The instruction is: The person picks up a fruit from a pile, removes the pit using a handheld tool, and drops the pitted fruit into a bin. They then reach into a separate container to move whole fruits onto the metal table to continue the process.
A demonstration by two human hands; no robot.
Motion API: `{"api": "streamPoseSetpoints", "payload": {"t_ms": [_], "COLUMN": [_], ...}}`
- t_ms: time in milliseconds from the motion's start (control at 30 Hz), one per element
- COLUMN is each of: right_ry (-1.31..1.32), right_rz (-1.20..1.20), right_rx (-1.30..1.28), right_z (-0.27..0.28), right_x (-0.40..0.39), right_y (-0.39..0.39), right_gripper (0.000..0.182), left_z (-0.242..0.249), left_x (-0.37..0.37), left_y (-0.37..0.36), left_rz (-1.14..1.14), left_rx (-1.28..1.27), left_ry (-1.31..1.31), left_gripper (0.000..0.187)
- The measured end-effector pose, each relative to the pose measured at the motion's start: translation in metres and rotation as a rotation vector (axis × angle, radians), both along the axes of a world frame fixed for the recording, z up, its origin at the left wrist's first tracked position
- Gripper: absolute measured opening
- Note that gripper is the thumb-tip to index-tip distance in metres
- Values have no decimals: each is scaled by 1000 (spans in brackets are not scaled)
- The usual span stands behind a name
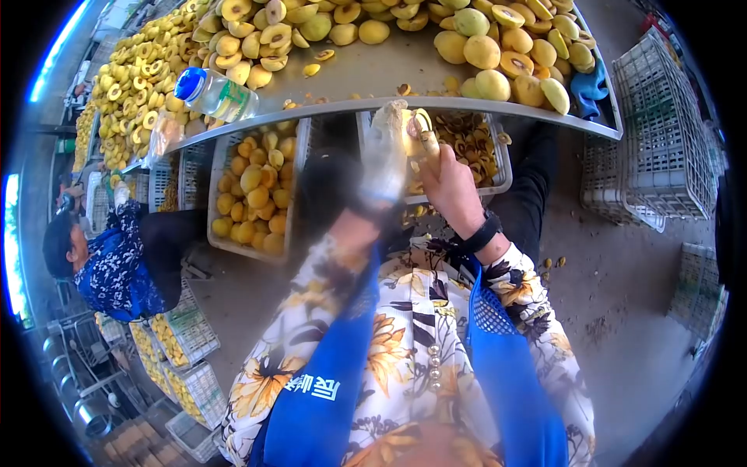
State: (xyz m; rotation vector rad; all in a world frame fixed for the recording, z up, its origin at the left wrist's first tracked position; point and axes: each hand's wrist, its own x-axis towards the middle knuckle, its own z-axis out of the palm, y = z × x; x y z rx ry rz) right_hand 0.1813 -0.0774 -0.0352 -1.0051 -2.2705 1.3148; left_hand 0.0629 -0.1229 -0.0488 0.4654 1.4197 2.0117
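My left hand [385,152], in a whitish glove and smeared by motion, is at the table's front edge. It is closed around a yellow peach [412,132], which is partly hidden. My right hand [451,187], bare with a black band at the wrist, grips a small pitting tool [429,143] whose curved metal end meets the peach. Both hands are together above a crate [504,167] of cut fruit scraps. On the metal table [373,68] beyond lie peach halves [276,35] to the left and more peaches [482,52] to the right.
A water bottle [218,95] with a blue cap lies on the table. A blue cloth [589,89] is at its right corner. A crate of yellow peaches [257,191] stands below left. Stacked crates [661,140] stand right. Another person [117,257] sits left.
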Motion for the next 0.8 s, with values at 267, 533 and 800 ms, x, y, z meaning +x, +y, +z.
{"api": "streamPoseSetpoints", "payload": {"t_ms": [267, 533, 800], "right_ry": [-1, -59, -51], "right_rz": [39, 122, 231], "right_rx": [11, -32, -95], "right_z": [-7, -6, -5], "right_x": [1, -1, -4], "right_y": [-8, -11, -9], "right_gripper": [22, 21, 24], "left_z": [21, 9, 13], "left_x": [11, -26, -40], "left_y": [0, -2, -5], "left_rz": [58, -204, -312], "left_rx": [-147, -202, -278], "left_ry": [151, 185, -60], "left_gripper": [34, 30, 30]}}
